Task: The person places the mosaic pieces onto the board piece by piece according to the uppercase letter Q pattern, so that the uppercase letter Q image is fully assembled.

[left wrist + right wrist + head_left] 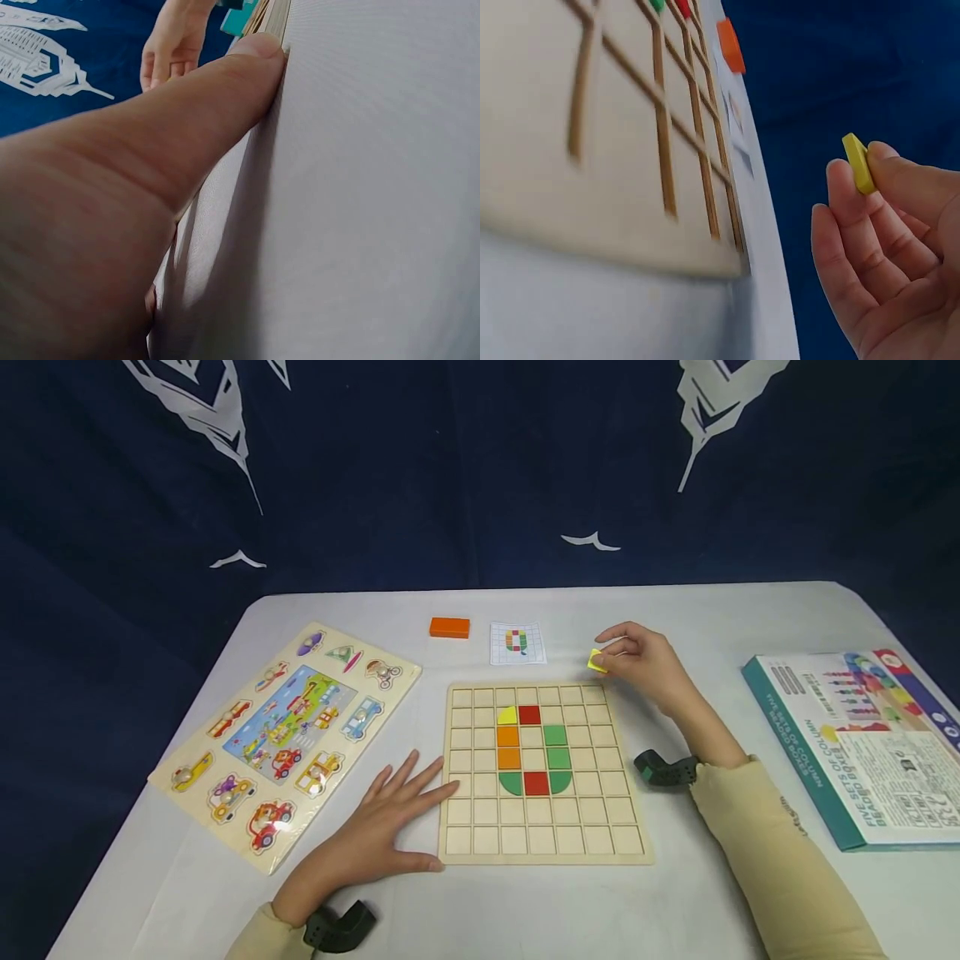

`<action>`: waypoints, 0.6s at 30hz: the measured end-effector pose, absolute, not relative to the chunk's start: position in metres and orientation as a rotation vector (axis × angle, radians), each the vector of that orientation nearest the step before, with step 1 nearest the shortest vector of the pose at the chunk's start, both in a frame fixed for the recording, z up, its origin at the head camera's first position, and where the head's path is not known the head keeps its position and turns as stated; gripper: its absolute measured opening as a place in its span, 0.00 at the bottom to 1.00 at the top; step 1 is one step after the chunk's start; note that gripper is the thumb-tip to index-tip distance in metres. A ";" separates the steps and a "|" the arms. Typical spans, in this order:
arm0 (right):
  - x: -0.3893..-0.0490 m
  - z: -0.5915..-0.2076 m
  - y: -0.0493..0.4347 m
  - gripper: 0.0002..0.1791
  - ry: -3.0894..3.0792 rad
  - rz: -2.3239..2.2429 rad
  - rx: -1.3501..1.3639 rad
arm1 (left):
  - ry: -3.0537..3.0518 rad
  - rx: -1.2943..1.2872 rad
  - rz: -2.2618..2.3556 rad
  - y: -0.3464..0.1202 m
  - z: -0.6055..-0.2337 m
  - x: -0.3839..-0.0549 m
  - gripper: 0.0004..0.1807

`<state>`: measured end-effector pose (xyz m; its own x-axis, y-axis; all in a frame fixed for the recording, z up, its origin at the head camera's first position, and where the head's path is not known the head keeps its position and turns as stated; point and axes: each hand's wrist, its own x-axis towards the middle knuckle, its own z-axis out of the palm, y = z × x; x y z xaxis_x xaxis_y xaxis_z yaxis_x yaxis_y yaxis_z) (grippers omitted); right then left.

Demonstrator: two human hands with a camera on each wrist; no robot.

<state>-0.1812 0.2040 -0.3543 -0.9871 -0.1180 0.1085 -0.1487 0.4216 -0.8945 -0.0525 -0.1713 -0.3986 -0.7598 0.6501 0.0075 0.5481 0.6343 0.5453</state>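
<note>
My right hand [643, 664] pinches a small yellow tile [860, 163] between thumb and fingertips, off the board's upper right corner. With fingers spread, my left hand [386, 827] lies flat by the left edge of the wooden grid board [543, 842], its thumb and a fingertip at that edge. Set in the board's cells is a ring of tiles: a yellow rounded tile [507, 717], two red ones, two orange squares [507, 737], and several green ones [556, 736]. The ring's upper right corner cell shows bare wood. Behind the board lies a pattern card [517, 643] with a similar coloured ring.
An orange block [449, 627] lies left of the card. To the left is a wrapped picture puzzle board [300, 752] with vehicles. A teal-edged box [862, 752] lies at the right. The white table [540, 910] ends at a dark blue curtain [465, 477].
</note>
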 end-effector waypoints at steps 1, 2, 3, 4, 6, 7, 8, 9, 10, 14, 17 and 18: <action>-0.180 -0.353 0.199 0.15 -2.649 1.638 0.262 | 2.663 0.986 0.797 -0.171 -0.399 -0.053 0.49; -0.178 -0.353 0.195 0.13 -2.676 1.616 0.278 | 2.662 0.985 0.799 -0.171 -0.399 -0.053 0.49; -0.176 -0.352 0.190 0.11 -2.708 1.580 0.297 | 2.662 0.985 0.797 -0.171 -0.399 -0.053 0.49; -0.175 -0.353 0.185 0.09 -2.744 1.530 0.312 | 2.663 0.985 0.793 -0.171 -0.399 -0.053 0.49; -0.171 -0.354 0.177 0.06 -2.798 1.445 0.365 | 2.668 0.986 0.781 -0.171 -0.399 -0.053 0.50; -0.169 -0.355 0.174 0.05 -2.816 1.423 0.392 | 2.671 0.986 0.776 -0.171 -0.399 -0.054 0.50; -0.168 -0.357 0.170 0.04 -2.834 1.402 0.416 | 2.674 0.986 0.770 -0.171 -0.399 -0.054 0.50; -0.167 -0.358 0.168 0.03 -2.848 1.384 0.444 | 2.677 0.986 0.764 -0.171 -0.399 -0.054 0.50; -0.165 -0.360 0.165 0.03 -2.856 1.381 0.471 | 2.678 0.986 0.762 -0.171 -0.399 -0.054 0.50; -0.164 -0.366 0.159 0.02 -2.877 1.343 0.551 | 2.680 0.989 0.761 -0.172 -0.399 -0.054 0.50; -0.165 -0.367 0.156 0.02 -2.901 1.276 0.592 | 2.676 0.987 0.764 -0.172 -0.399 -0.054 0.50; -0.165 -0.368 0.156 0.02 -2.913 1.254 0.601 | 2.674 0.985 0.766 -0.172 -0.399 -0.053 0.50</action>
